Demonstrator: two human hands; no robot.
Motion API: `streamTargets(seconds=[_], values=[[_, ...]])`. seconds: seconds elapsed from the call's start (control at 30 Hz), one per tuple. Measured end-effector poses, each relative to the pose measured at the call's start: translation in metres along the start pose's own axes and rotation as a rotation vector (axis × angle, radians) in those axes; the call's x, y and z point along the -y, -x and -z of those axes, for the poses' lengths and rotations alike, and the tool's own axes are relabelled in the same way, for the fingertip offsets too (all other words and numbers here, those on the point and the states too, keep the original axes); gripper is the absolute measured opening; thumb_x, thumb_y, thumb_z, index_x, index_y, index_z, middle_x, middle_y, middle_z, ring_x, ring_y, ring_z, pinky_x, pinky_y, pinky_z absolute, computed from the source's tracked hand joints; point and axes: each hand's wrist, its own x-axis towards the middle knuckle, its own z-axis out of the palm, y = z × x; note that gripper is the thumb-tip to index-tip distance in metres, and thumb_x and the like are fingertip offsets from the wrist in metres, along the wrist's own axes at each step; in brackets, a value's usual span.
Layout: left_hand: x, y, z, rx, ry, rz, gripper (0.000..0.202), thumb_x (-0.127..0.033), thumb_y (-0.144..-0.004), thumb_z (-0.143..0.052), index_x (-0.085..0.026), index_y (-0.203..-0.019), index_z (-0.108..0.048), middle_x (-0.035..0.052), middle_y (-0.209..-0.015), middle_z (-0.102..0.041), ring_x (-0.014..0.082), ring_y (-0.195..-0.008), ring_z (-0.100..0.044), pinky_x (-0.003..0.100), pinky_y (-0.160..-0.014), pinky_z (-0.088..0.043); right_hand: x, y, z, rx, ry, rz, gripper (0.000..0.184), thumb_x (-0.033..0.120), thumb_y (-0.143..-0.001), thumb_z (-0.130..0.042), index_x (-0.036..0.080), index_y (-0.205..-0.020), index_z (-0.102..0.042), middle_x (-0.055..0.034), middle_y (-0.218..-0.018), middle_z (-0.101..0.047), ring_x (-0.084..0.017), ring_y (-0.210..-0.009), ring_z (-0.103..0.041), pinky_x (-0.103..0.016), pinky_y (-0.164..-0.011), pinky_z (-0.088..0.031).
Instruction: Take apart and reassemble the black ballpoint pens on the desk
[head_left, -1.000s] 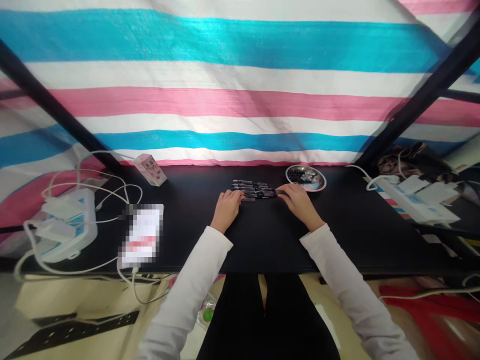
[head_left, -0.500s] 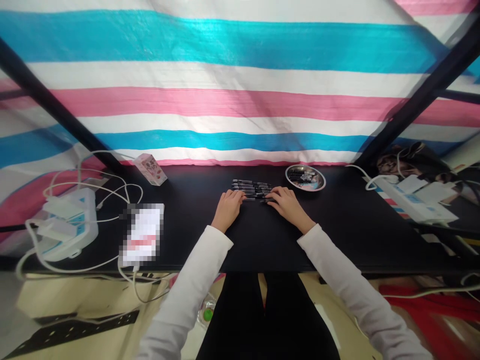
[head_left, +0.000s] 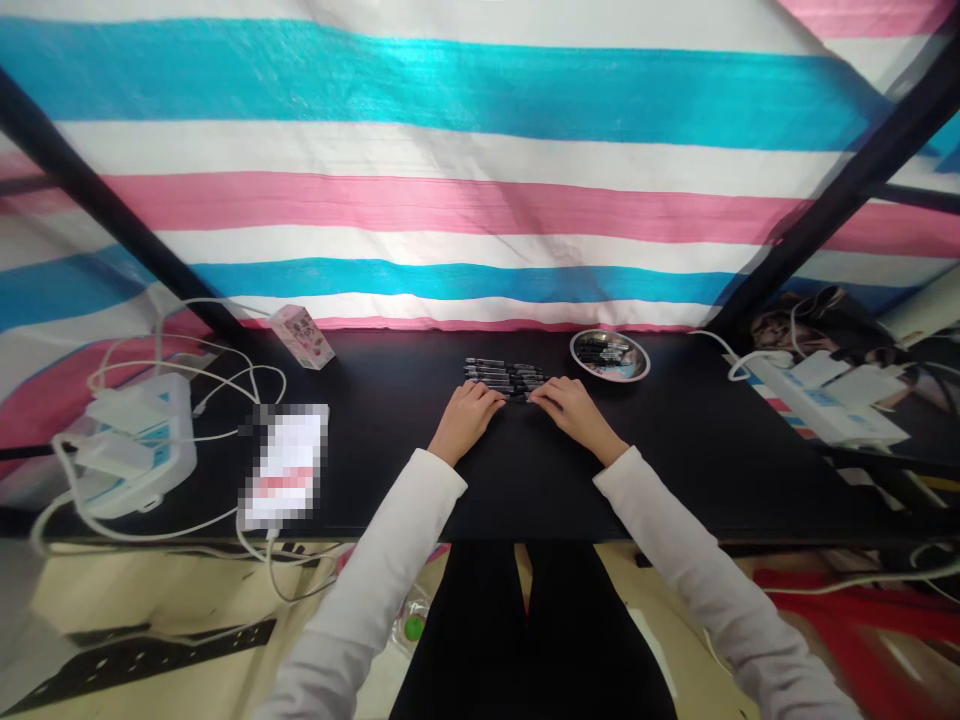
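Observation:
Several black-and-clear pens (head_left: 501, 375) lie side by side in a row on the black table. At the near edge of the row, one pen (head_left: 516, 397) spans the gap between my two hands. My left hand (head_left: 463, 414) is closed with its fingertips pinching the left part of that pen. The right end of the same pen is in the pinched fingers of my right hand (head_left: 576, 412). Both hands rest low over the tabletop, and the pen's ends are hidden by the fingers.
A round metal bowl (head_left: 637, 373) with more pens stands behind my right hand. To the left are a pink patterned box (head_left: 304, 338), a blurred phone (head_left: 285, 470) on a cable and a white power strip (head_left: 176, 430). Another power strip (head_left: 847, 405) lies at right.
My left hand's fingertips have slid right, closer to my right hand, narrowing the gap along the near pen. The right fingers have shifted slightly. The row and bowl stay put.

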Motion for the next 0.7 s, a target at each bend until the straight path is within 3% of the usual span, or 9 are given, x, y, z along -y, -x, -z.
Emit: streamTargets(seconds=[0.3, 0.4, 0.53, 0.63, 0.7], values=[[0.000, -0.001, -0.003, -0.024, 0.013, 0.022, 0.028, -0.033, -0.094, -0.038, -0.021, -0.097, -0.063, 0.0045, -0.084, -0.057, 0.0183, -0.085, -0.047, 0.032, -0.075, -0.037, -0.008, 0.001, 0.000, 0.007, -0.044, -0.013, 0.027, 0.038, -0.092, -0.042, 0.020, -0.084, -0.061, -0.0040, -0.084, -0.065, -0.018, -0.081, -0.056, -0.032, -0.075, -0.034], [0.002, 0.000, -0.004, -0.045, 0.030, 0.043, 0.028, -0.033, -0.093, -0.039, -0.022, -0.099, -0.064, 0.0050, -0.085, -0.055, 0.0181, -0.085, -0.046, 0.031, -0.075, -0.037, -0.031, 0.003, 0.012, -0.092, -0.008, -0.082, 0.028, 0.041, -0.090, -0.044, 0.020, -0.083, -0.062, -0.0052, -0.083, -0.064, -0.019, -0.080, -0.055, -0.033, -0.074, -0.035], [0.004, 0.000, -0.006, -0.047, 0.035, 0.026, 0.026, -0.032, -0.092, -0.043, -0.025, -0.105, -0.064, 0.0052, -0.090, -0.054, 0.0182, -0.086, -0.046, 0.032, -0.076, -0.037, -0.073, 0.011, 0.037, -0.330, 0.221, -0.343, 0.034, 0.044, -0.089, -0.042, 0.019, -0.083, -0.064, -0.0087, -0.086, -0.063, -0.024, -0.082, -0.052, -0.036, -0.073, -0.033], [0.003, -0.002, -0.008, -0.018, 0.018, -0.002, 0.023, -0.031, -0.090, -0.047, -0.026, -0.107, -0.062, 0.0049, -0.094, -0.053, 0.0188, -0.090, -0.047, 0.032, -0.077, -0.037, -0.091, 0.017, 0.048, -0.307, 0.359, -0.419, 0.035, 0.046, -0.088, -0.043, 0.019, -0.086, -0.066, -0.0110, -0.089, -0.060, -0.027, -0.084, -0.049, -0.038, -0.071, -0.032], [0.003, -0.003, -0.008, -0.003, 0.004, 0.005, 0.020, -0.029, -0.090, -0.048, -0.025, -0.105, -0.061, 0.0046, -0.095, -0.054, 0.0190, -0.091, -0.047, 0.032, -0.077, -0.036, -0.088, 0.018, 0.047, -0.303, 0.362, -0.400, 0.034, 0.044, -0.087, -0.043, 0.019, -0.092, -0.066, -0.0122, -0.092, -0.059, -0.028, -0.087, -0.048, -0.039, -0.072, -0.033]])
